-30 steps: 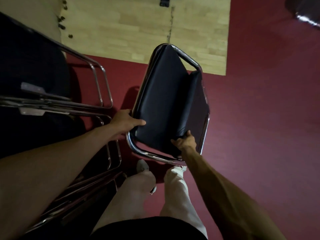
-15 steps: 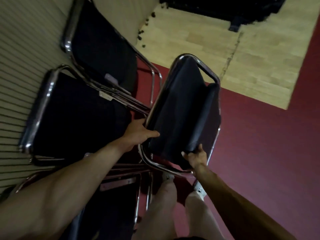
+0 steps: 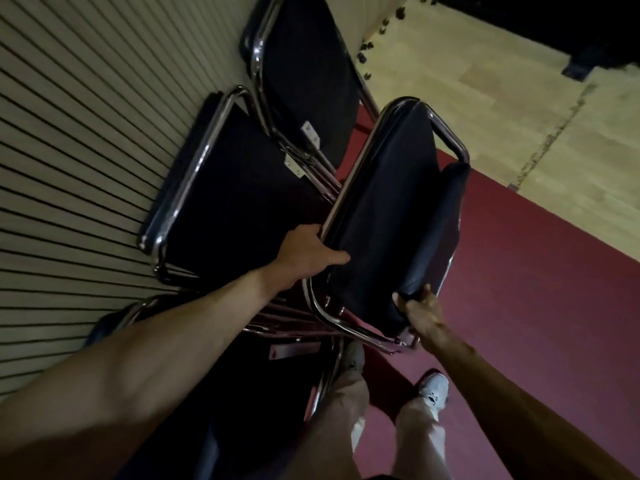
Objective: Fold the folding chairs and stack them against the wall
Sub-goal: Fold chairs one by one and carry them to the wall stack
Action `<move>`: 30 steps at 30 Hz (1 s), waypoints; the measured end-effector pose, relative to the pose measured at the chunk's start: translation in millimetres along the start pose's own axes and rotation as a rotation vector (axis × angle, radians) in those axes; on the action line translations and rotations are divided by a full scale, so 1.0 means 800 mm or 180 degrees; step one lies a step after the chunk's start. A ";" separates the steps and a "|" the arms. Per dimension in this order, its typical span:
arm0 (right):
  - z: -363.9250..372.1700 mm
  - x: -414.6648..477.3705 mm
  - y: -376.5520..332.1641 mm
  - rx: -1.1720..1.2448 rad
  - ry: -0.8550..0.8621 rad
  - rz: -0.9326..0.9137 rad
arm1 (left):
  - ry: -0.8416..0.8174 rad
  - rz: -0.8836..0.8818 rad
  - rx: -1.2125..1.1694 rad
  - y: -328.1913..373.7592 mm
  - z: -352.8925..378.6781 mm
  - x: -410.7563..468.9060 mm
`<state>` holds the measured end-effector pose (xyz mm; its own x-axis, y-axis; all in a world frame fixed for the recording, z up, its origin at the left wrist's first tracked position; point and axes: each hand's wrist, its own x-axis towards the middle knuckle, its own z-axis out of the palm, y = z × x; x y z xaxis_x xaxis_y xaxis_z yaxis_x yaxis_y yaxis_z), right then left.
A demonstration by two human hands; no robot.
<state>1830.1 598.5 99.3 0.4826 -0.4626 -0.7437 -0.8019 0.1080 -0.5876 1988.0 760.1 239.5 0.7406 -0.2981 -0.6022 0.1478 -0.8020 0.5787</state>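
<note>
The held chair (image 3: 391, 216), folded flat, black-padded with a chrome tube frame, hangs between both hands a little way out from the slatted wall (image 3: 86, 116), tilted so its top rail points away from the person. The left hand (image 3: 304, 252) grips the chrome side tube on the edge facing the wall, with the fingers wrapped out of sight behind the tube and the thumb laid across the black pad. The right hand (image 3: 420, 311) grips the lower corner of the seat pad on the edge turned away from the wall, its fingers hooked under the padding just above the curved bottom tube. Whether that bottom tube touches the floor cannot be told. Between the held chair and the wall, three more folded chairs of the same make lean in a row. The middle chair (image 3: 235, 202) has its chrome rail against the slats. The far chair (image 3: 304, 71) overlaps it further along the wall. The near chair (image 3: 242, 393) is mostly hidden under the left forearm. The held chair's wall-side edge sits just beside the legs of the middle chair and far chair. Red carpet (image 3: 519, 289) runs along the foot of the wall, and further out from the wall it meets a pale wood floor (image 3: 485, 81). White shoes (image 3: 433, 393) and light trousers (image 3: 419, 441) stand on the carpet, out from the wall.
</note>
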 end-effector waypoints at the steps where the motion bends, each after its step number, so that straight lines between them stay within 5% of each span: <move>1: 0.014 -0.003 -0.008 0.0031 -0.0008 -0.0019 | 0.0027 -0.0016 0.0047 -0.006 -0.013 0.000; 30: 0.246 -0.010 -0.140 -0.0475 -0.0720 -0.0219 | 0.0821 -0.0688 0.0236 -0.133 -0.225 0.009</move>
<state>1985.1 763.7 108.3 0.5907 -0.2544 -0.7657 -0.7994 -0.0555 -0.5983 2095.2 936.5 272.6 0.8401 0.0161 -0.5422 0.2785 -0.8706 0.4057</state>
